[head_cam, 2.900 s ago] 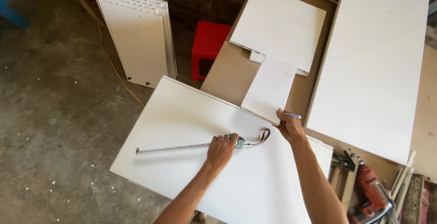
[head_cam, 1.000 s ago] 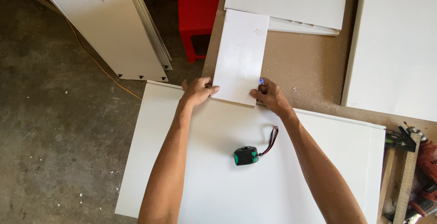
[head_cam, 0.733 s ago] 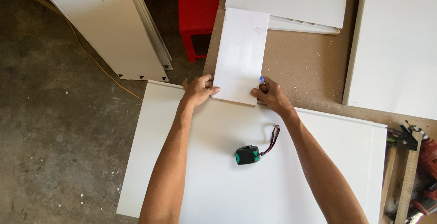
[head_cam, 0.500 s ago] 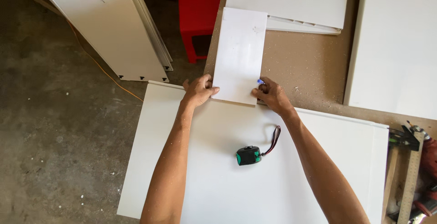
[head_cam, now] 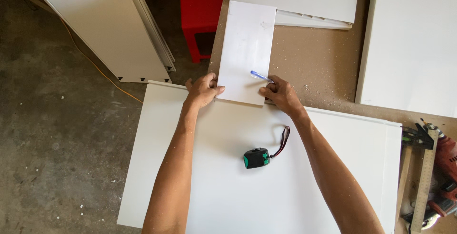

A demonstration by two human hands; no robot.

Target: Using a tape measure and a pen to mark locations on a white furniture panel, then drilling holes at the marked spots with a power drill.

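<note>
On a dusty concrete floor (head_cam: 62, 134) I see a big white board (head_cam: 295, 191). My left hand (head_cam: 203, 90) pinches the near edge of a small white panel (head_cam: 247, 53); my right hand (head_cam: 281, 95), beside it, grips a blue pen (head_cam: 261, 76). A tape measure (head_cam: 257, 158) lies nearby.

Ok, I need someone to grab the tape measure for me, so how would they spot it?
Start at the big white panel lying nearest the person. The tape measure rests on it between the forearms, touched by neither hand. It is the only small black-and-green thing there, trailing a dark wrist strap.
</note>
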